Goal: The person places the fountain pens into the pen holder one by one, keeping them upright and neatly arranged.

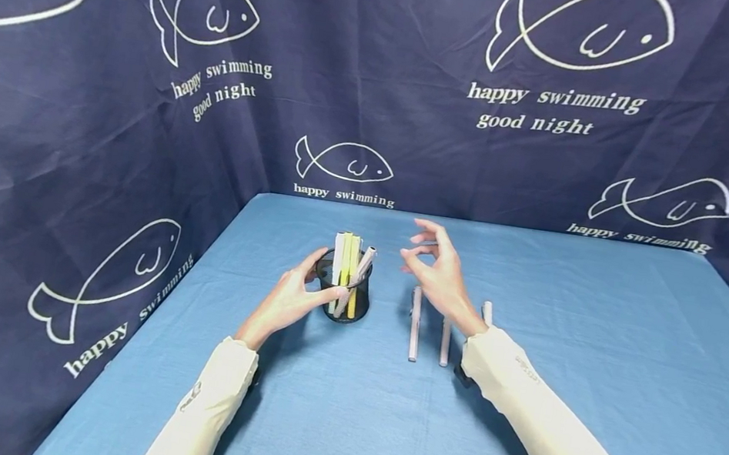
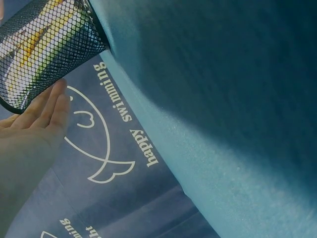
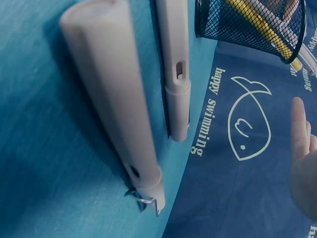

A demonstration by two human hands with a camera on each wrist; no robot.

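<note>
A black wire-mesh pen holder [image 1: 361, 301] stands upright on the blue table, with several pens [image 1: 346, 256] in it, yellow, whitish and pale pink. My left hand [image 1: 288, 298] grips the holder from the left, thumb across its near side; in the left wrist view its fingers [image 2: 52, 106] lie along the mesh. To the right, my right hand [image 1: 440, 273] is raised above the table with nothing visible in it, thumb and forefinger close together. Below it lie pale pink pens [image 1: 416, 328]; another pen [image 1: 445, 344] and a third [image 1: 487, 311] are partly hidden by the hand and sleeve.
The blue cloth-covered table [image 1: 336, 426] reaches back to a dark blue curtain [image 1: 432, 144] printed with white fish and lettering. The same curtain hangs along the left side. Bare blue cloth shows on the right.
</note>
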